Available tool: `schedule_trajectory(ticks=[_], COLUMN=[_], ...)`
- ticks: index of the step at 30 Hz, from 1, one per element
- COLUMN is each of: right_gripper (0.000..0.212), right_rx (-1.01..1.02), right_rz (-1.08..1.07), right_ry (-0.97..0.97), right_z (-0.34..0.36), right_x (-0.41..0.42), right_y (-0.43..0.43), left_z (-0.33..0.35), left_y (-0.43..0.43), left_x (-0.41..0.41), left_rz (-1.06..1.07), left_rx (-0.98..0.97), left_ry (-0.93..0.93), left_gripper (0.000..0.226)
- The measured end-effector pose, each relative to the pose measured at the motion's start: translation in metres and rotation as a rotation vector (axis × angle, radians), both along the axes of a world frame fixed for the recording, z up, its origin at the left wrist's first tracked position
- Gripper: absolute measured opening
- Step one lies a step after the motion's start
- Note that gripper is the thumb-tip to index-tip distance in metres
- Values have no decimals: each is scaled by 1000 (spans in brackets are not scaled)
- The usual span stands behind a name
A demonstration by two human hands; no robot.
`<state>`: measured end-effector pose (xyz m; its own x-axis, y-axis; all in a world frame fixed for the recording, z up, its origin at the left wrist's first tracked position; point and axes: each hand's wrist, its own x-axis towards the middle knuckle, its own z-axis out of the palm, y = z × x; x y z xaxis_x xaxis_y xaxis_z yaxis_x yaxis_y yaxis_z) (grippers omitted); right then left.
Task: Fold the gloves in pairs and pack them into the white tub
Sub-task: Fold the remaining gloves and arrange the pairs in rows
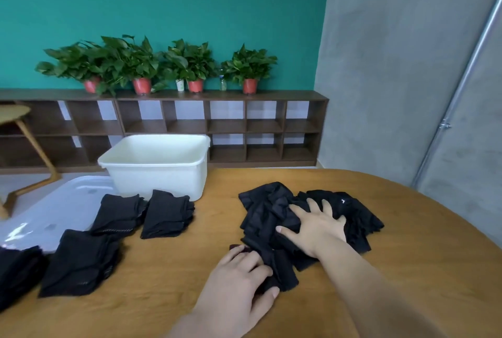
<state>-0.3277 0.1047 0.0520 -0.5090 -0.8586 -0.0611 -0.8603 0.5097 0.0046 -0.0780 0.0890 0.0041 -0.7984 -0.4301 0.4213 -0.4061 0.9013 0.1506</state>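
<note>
your left hand (239,275) curls its fingers round a black fabric glove (284,272) at the near edge of the black glove heap (266,210) on the wooden desk (407,269). your right hand (317,226) presses the heap, fingers flat and spread. its small white mark (342,201) is unreadable. the white plastic tub (160,172) stands beyond, far left, floor hidden.

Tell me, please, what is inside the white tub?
Only bare inner walls show inside the white tub; nothing rises above its rim. Its near wall hides the bottom.
</note>
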Motion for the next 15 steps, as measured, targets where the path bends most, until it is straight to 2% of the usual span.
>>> schedule_trajectory(ticks=[6,15], right_gripper=[96,99], right_rx=[-11,-12], right_rz=[52,75], right_ry=[18,41], right_z=[-3,-2], right_x=[54,58], right_y=[-13,-30], left_z=[1,-9], left_y=[-5,3], left_x=[57,63], left_rz=[164,272], left_rx=[70,84], left_ry=[-10,102], left_gripper=[46,41])
